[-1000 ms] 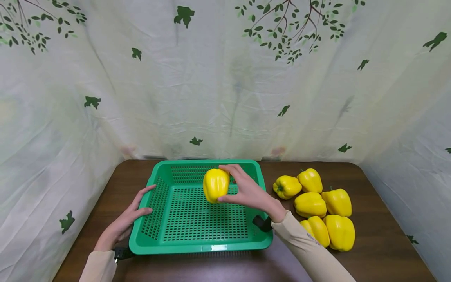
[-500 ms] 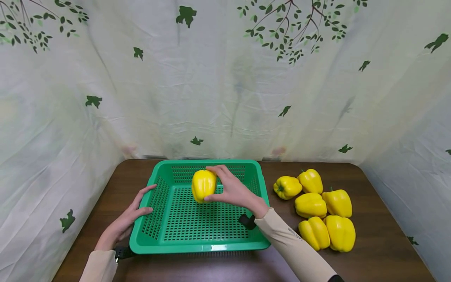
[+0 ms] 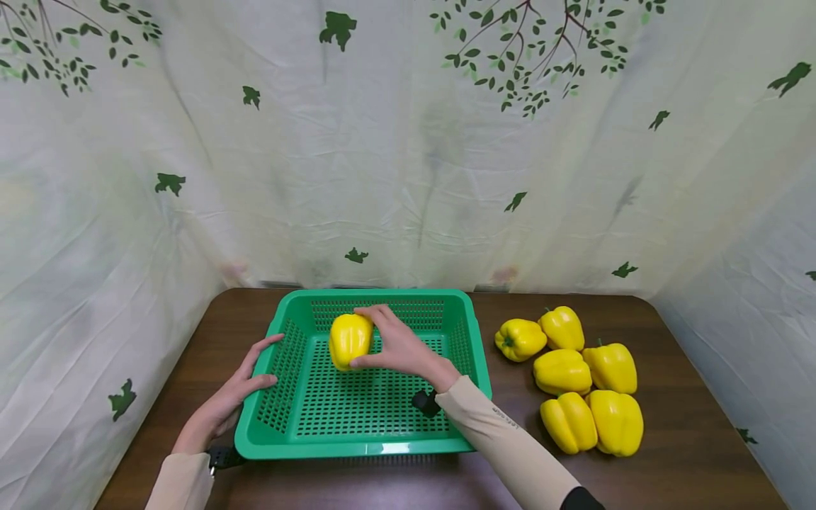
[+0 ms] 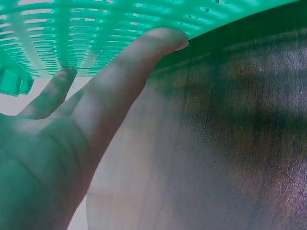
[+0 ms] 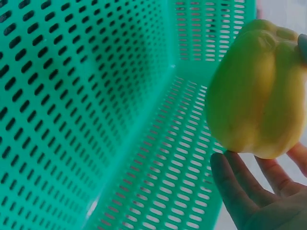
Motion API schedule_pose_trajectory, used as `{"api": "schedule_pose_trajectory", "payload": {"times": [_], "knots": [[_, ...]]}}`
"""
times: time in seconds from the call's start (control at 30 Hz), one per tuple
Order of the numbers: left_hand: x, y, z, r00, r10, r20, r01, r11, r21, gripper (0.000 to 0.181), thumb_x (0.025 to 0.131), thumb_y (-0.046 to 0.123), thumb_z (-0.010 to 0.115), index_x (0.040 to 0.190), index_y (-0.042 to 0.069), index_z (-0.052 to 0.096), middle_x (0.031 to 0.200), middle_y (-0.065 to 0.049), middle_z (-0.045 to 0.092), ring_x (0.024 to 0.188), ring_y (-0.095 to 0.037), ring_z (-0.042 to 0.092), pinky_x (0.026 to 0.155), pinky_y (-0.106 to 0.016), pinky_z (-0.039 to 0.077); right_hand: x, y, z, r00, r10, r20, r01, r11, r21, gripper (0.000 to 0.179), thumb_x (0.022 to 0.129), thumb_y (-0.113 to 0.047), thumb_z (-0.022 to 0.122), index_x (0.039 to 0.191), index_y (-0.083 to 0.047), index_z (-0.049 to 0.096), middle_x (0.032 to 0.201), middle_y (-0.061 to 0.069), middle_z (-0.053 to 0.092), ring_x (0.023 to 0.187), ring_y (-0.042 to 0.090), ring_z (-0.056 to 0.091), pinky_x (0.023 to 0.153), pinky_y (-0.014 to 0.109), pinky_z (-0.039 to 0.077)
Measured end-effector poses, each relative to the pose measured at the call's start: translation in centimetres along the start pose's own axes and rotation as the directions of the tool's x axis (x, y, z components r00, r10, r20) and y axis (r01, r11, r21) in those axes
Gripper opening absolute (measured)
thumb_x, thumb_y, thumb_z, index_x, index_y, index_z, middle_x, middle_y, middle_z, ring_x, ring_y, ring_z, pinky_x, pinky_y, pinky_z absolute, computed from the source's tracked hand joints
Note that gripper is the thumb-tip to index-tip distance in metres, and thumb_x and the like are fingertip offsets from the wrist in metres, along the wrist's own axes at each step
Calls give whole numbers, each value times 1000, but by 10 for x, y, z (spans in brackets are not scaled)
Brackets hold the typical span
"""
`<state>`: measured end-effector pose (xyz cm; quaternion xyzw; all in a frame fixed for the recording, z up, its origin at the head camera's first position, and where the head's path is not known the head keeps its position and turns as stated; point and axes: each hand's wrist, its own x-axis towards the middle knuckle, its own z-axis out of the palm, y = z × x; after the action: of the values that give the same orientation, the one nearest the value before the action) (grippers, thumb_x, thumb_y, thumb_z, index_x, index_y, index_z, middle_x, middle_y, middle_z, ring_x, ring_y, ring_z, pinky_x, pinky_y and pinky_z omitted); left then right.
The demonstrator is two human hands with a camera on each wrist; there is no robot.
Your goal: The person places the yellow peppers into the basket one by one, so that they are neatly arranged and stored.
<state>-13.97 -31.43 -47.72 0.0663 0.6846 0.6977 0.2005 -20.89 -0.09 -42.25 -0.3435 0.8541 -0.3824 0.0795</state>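
Observation:
A yellow bell pepper (image 3: 350,341) is held by my right hand (image 3: 398,346) above the floor of the green basket (image 3: 376,446), toward its left half. In the right wrist view, the fingers and thumb hold opposite ends of the bell pepper (image 5: 256,96), with the slotted basket wall (image 5: 72,96) behind it. My left hand (image 3: 232,397) rests at the basket's left rim, with its index finger and thumb extended over the edge. From the left wrist view, the left hand's extended fingers (image 4: 115,86) lie against the slotted side; part of that contact is hidden.
Several yellow bell peppers (image 3: 561,372) lie grouped on the brown wooden table (image 3: 688,425), right of the basket. A pale curtain (image 3: 408,177) printed with leaves hangs behind the table and along its sides.
My right hand has carried the bell pepper leftward across the basket, slightly lower by now. The left hand stays at the rim, and the grouped peppers have not moved.

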Motion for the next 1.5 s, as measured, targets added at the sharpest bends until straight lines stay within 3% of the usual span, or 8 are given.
{"api": "schedule_pose_trajectory", "payload": {"times": [0.5, 0.9, 1.5], "knots": [[-1, 1, 1, 999, -26, -38, 27, 999, 34, 65, 98, 9, 45, 147, 35, 12, 145, -27, 9, 109, -39, 50, 80, -56, 49, 24, 2, 27, 998, 53, 42, -51, 997, -62, 80, 80, -39, 76, 144, -12, 36, 136, 7, 40, 107, 18, 51, 88, 29, 45], [-3, 4, 2, 1000, -21, -14, 21, 999, 33, 64, 99, 9, 43, 147, 36, 11, 147, -29, 3, 110, -38, 50, 80, -56, 49, 41, 4, 54, 998, 49, 30, -45, 991, -122, 82, 78, -43, 77, 143, -12, 38, 128, 6, 43, 99, 14, 51, 85, 24, 45], [-3, 2, 5, 999, 6, -36, -5, 999, 40, 65, 98, 9, 44, 148, 35, 12, 146, -28, 5, 109, -40, 50, 79, -56, 50, 53, 8, 68, 996, 85, 21, -79, 976, -203, 83, 77, -44, 77, 143, -12, 38, 128, 5, 44, 102, 15, 50, 86, 26, 45]]}}
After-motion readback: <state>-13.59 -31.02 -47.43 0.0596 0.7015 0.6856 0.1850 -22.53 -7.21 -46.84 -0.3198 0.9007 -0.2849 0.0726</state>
